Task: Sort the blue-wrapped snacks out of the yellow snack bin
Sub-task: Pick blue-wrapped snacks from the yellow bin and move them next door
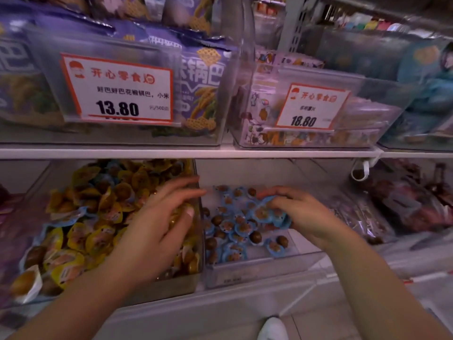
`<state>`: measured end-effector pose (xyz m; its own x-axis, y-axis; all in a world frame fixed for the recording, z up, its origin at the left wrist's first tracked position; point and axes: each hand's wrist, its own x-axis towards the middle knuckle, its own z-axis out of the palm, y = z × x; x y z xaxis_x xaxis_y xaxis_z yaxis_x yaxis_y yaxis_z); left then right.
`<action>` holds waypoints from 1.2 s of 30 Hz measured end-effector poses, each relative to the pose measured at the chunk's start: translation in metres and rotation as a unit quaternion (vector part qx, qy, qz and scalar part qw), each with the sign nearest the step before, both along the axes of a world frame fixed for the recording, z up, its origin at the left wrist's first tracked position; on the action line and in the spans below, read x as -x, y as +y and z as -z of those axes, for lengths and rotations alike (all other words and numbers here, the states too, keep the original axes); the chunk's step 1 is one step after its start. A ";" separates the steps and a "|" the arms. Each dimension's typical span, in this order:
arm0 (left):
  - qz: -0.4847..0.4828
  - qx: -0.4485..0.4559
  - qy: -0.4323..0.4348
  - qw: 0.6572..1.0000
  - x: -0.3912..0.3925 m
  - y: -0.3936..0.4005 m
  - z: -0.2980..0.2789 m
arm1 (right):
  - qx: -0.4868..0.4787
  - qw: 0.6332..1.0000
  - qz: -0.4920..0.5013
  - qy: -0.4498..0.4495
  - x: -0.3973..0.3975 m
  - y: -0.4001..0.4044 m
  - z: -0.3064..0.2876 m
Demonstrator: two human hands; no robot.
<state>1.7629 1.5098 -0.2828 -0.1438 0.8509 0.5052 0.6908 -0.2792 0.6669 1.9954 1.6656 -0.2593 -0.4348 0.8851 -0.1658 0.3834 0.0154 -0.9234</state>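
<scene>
White shoe tip (272,329) showed at bottom edge of frame, on tiled floor. Both forearms reached up to lower shelf. L hand (157,217) lay over right half of yellow snack bin (199,253), fingers spread and mostly straight, pointing toward bin's right wall — nothing seen held; whether fingertips touched wrappers beneath, cannot tell. Bin held yellow-wrapped snacks (98,231) w/ several blue-wrapped pieces mixed in, e.g. near left front corner (73,213).

R hand (299,212) was in adjacent clear bin (257,273), just right of yellow bin, fingers curled round a small bunch of blue-wrapped snacks (264,213) near bin's back half. More blue-wrapped snacks (235,231) lay loose across that bin's floor, thickest at left side.

Upper shelf edge (220,153) ran across mid-frame. Above it — clear box w/ purple bags and price tag 13.80 (117,88) at left; box w/ tag 18.80 (311,106) at right. Dark-wrapped goods (404,204) sat at right end of lower shelf, blurred.
</scene>
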 end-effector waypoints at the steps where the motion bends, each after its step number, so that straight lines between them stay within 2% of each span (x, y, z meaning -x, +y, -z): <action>1: -0.007 0.002 -0.003 1.000 0.004 0.001 0.000 | -0.002 0.999 0.002 -0.038 -0.010 0.007 0.005; 3: -0.017 0.008 -0.007 1.000 0.012 0.001 0.000 | -0.022 0.995 0.025 -0.092 -0.022 0.019 0.013; 5: -0.025 0.021 -0.005 0.999 0.020 -0.003 -0.003 | -0.065 0.991 0.070 -0.093 -0.025 0.026 0.018; 9: -0.037 0.045 0.037 0.998 0.041 -0.018 -0.010 | -0.134 0.983 0.121 0.030 0.003 0.011 0.010; 12: -0.073 0.053 0.094 0.992 0.063 -0.041 -0.016 | -0.236 0.966 0.058 0.086 0.039 -0.022 0.002; 14: -0.103 0.075 0.137 0.982 0.079 -0.059 -0.022 | -0.353 0.932 -0.041 0.074 0.065 -0.050 -0.002; 16: -0.119 0.097 0.186 0.970 0.093 -0.079 -0.026 | -0.454 0.875 -0.168 0.015 0.087 -0.071 -0.003; 19: -0.135 0.131 0.251 0.950 0.107 -0.109 -0.024 | -0.489 0.795 -0.323 -0.156 0.114 -0.088 0.002; 21: -0.131 0.155 0.262 0.944 0.115 -0.127 -0.019 | -0.493 0.746 -0.367 -0.256 0.125 -0.091 0.008; 23: -0.129 0.180 0.272 0.936 0.120 -0.139 -0.015 | -0.496 0.717 -0.374 -0.316 0.131 -0.091 0.012; 27: -0.129 0.207 0.304 0.921 0.123 -0.144 -0.011 | -0.515 0.729 -0.310 -0.327 0.140 -0.092 0.019; 29: -0.141 0.206 0.329 0.911 0.123 -0.140 -0.008 | -0.548 0.716 -0.263 -0.342 0.145 -0.091 0.021; 33: -0.177 0.194 0.372 0.890 0.116 -0.123 0.000 | -0.547 0.720 -0.226 -0.363 0.154 -0.096 0.027; 35: -0.189 0.180 0.388 0.884 0.112 -0.116 0.004 | -0.564 0.731 -0.210 -0.322 0.159 -0.100 0.026; 36: -0.192 0.173 0.395 0.882 0.111 -0.113 0.005 | -0.566 0.754 -0.203 -0.264 0.162 -0.104 0.023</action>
<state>1.6520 1.3965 -0.2877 -0.1744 0.9387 0.2974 0.9772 0.2021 -0.0650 1.8337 1.5617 -0.2825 -0.8463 0.4012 0.3505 0.4444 0.8945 0.0490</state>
